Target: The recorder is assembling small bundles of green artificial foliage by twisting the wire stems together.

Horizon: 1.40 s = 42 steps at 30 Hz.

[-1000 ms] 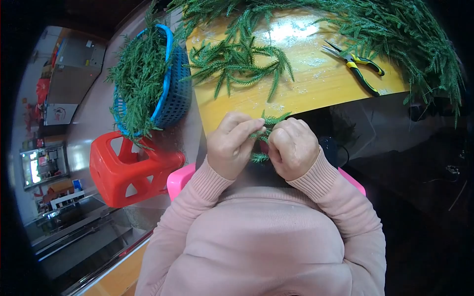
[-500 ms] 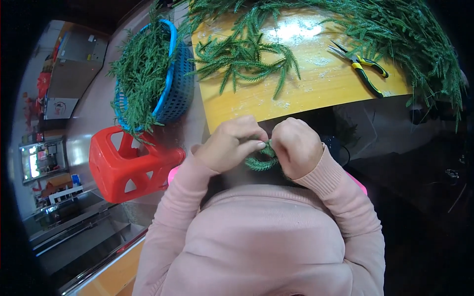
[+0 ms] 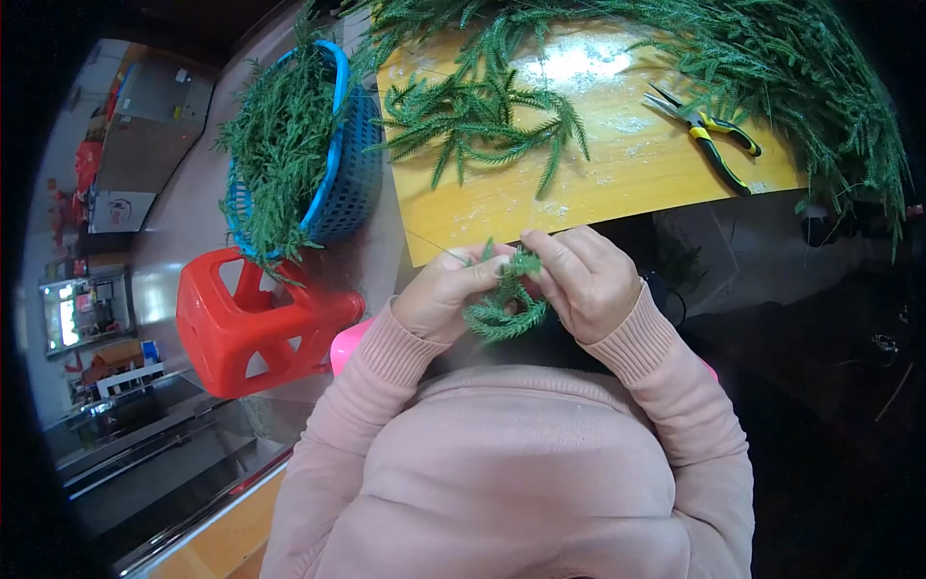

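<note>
From here I see the green sprig (image 3: pixel 505 326) between the two grips, just off the near edge of the yellow tabletop (image 3: pixel 439 217). Its long axis bends, running toward the body, then hooking right. The left grip (image 3: pixel 439 297) pinches it, thumb uppermost; the right grip (image 3: pixel 590 288) curls at its upper end, how tightly I can't tell.

The long-sleeved sweater (image 3: pixel 521 463) is pale pink (its cuffs (image 3: pixel 632 335) are ribbed).

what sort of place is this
Probably a small workshop, or a room at home used as one: a yellow table heaped with green sprigs, pliers lying on it, and a blue basket of greenery.
</note>
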Available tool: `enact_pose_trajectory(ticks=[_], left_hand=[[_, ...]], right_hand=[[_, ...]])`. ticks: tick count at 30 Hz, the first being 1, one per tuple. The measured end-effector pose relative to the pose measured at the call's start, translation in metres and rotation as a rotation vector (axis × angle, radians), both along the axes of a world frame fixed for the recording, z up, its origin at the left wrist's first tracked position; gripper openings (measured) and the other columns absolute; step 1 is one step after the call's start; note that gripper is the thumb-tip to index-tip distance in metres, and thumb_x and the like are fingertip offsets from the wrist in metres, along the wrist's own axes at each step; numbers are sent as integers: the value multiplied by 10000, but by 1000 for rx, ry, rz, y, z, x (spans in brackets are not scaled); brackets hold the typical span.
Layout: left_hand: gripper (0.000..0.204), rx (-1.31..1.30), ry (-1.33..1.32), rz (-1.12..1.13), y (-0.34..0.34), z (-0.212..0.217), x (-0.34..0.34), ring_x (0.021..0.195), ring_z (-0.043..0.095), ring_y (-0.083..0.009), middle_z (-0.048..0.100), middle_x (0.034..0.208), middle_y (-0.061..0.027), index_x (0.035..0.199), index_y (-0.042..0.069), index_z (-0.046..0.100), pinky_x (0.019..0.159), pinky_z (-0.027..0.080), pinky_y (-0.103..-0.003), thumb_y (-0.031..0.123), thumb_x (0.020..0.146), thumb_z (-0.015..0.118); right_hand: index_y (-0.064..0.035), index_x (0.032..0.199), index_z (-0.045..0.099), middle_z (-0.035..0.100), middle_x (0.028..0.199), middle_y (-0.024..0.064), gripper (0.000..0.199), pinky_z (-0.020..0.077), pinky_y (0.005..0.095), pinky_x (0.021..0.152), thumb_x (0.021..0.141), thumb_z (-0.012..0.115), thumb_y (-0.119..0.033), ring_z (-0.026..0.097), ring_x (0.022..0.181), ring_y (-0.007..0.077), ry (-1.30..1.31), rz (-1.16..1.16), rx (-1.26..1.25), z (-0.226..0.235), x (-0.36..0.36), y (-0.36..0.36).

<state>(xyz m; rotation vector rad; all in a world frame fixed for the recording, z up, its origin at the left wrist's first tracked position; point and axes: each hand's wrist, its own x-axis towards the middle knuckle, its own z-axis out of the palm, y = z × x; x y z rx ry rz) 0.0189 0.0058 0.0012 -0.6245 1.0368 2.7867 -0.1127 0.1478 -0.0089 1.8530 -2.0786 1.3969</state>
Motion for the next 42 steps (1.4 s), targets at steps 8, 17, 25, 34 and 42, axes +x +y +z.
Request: enact_pose_trajectory(ticks=[8,17,25,34,42], left_hand=[[275,-149,-49,12,5,0,-4,809,612,-158,630,923,-64,1073,13,544,708,507,-287,168,855,609],[169,-656,-10,-22,8,1,-6,746,550,-109,586,839,-20,953,26,563,689,448,-234,186,899,559],[198,-203,86,-69,-1,-5,2,791,547,-96,602,841,-28,927,41,584,750,441,-244,236,900,566],[285,-360,-115,23,11,8,-14,734,530,-97,565,789,-19,930,11,573,654,435,-238,288,865,598],[287,-669,-91,123,4,13,-8,757,551,-80,588,875,-15,1097,27,556,579,478,-213,180,863,619]], right_hand=[[24,1048,550,570,762,104,403,468,347,556,675,696,-30,551,621,262,151,-43,12,9,0,4],[21,1010,550,576,776,109,374,470,345,552,666,693,-12,555,629,264,124,-9,-5,-2,-1,1],[8,971,556,553,729,99,318,464,347,551,671,659,-22,548,621,258,96,43,-63,3,0,-4],[-16,998,569,576,740,126,300,478,355,567,705,628,7,578,639,286,64,-79,99,1,-4,1],[-10,1077,551,593,807,154,285,490,347,627,794,587,-11,597,691,311,-64,-192,-3,-6,-12,1]])
